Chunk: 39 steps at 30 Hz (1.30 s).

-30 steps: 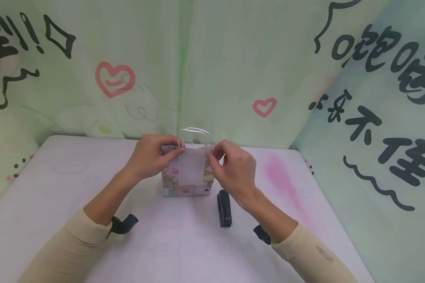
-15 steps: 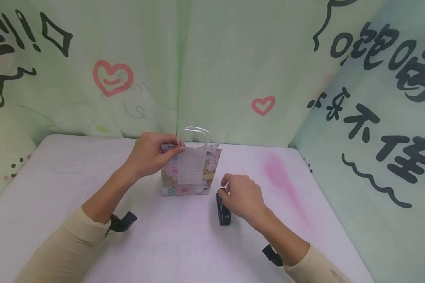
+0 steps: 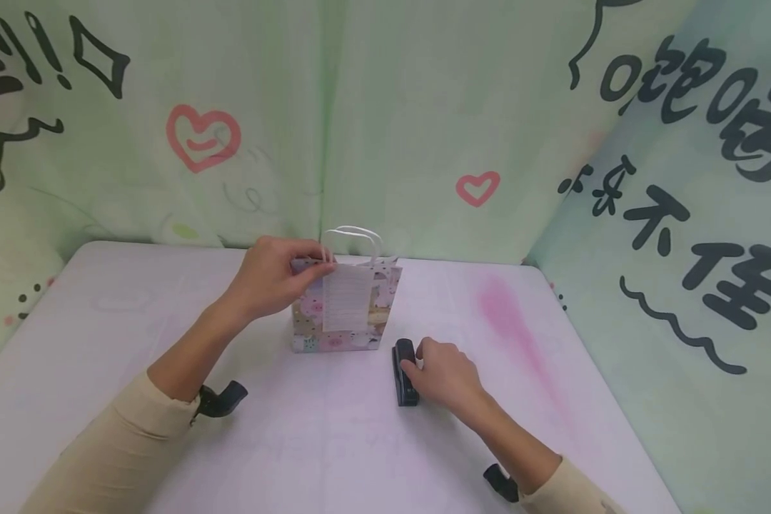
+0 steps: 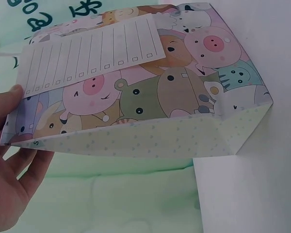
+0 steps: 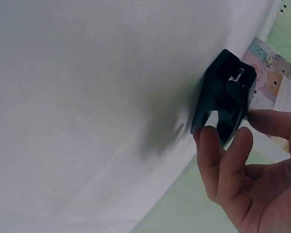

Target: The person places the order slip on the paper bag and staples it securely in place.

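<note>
A small paper gift bag (image 3: 383, 296) with a cartoon animal print and white handles stands upright near the back of the table. Against its front lies a lined slip of paper (image 3: 347, 303) with a column of tiny check boxes, seen closer in the left wrist view. My left hand (image 3: 273, 277) pinches the slip and the bag's top edge together at the left corner, thumb in front and fingers behind. To the right, my right hand (image 3: 446, 375) grips a black stapler (image 3: 403, 375) on the table. In the right wrist view, thumb and fingertips press opposite sides of the stapler (image 5: 228, 94).
A white cloth covers the table (image 3: 334, 442), with a pink stain (image 3: 510, 321) to the right. Green printed curtains (image 3: 411, 107) rise behind the table and along the sides. Black straps (image 3: 221, 400) sit at both wrists.
My right hand has left the bag's right top corner, come down toward me and taken hold of the stapler. The left hand keeps its pinch on the bag and slip.
</note>
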Each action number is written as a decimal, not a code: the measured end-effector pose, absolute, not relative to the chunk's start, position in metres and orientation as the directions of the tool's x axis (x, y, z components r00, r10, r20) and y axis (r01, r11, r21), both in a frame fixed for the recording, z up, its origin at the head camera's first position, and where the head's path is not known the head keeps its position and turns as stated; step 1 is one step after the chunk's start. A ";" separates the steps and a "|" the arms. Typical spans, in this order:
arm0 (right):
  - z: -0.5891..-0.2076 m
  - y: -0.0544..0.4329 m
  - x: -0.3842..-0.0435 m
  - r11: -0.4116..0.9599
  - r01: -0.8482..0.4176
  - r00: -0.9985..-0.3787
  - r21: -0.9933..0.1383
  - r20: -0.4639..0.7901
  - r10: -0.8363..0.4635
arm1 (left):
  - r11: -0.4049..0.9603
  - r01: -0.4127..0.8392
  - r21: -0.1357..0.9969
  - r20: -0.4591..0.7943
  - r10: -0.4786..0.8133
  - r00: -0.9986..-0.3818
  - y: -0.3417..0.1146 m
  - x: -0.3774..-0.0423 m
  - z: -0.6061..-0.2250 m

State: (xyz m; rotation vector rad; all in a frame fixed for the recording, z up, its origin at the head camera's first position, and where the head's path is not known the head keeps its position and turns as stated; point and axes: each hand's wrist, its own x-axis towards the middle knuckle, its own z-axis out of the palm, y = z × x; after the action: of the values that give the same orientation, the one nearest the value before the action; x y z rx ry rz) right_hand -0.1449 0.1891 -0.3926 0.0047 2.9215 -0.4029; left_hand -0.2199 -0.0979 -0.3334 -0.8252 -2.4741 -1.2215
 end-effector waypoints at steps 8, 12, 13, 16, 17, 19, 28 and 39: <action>-0.402 0.189 -0.147 0.945 0.046 -0.978 -0.324 -0.208 -0.024 | 0.479 0.600 0.641 0.466 0.378 -0.800 -0.098 -0.220 -0.334; -0.404 0.187 -0.147 0.935 0.056 -0.978 -0.350 -0.209 -0.020 | 0.478 0.603 0.639 0.469 0.378 -0.798 -0.098 -0.220 -0.333; -0.404 0.187 -0.147 0.932 0.058 -0.978 -0.358 -0.206 -0.018 | 0.476 0.600 0.643 0.466 0.378 -0.800 -0.098 -0.220 -0.333; -0.405 0.185 -0.147 0.919 0.065 -0.981 -0.389 -0.194 -0.013 | 0.476 0.592 0.650 0.458 0.376 -0.805 -0.098 -0.219 -0.333; -0.405 0.185 -0.147 0.915 0.068 -0.982 -0.397 -0.189 -0.010 | 0.477 0.591 0.651 0.458 0.375 -0.806 -0.098 -0.219 -0.333; -0.406 0.185 -0.147 0.907 0.076 -0.983 -0.413 -0.183 -0.001 | 0.478 0.592 0.649 0.460 0.374 -0.806 -0.098 -0.219 -0.333; -0.405 0.189 -0.146 0.859 0.075 -0.995 -0.507 -0.088 0.035 | 0.491 0.596 0.635 0.464 0.374 -0.803 -0.098 -0.220 -0.334; -0.392 0.203 -0.159 0.743 0.077 -0.993 -0.665 0.014 0.116 | 0.489 0.593 0.639 0.458 0.377 -0.805 -0.098 -0.220 -0.334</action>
State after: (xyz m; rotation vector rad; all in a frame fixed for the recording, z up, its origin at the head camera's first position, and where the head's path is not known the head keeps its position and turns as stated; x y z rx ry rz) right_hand -0.1587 0.2028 -0.3925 0.1657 2.9829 -1.1351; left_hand -0.2197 -0.0976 -0.3340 -0.8267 -2.4797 -1.2144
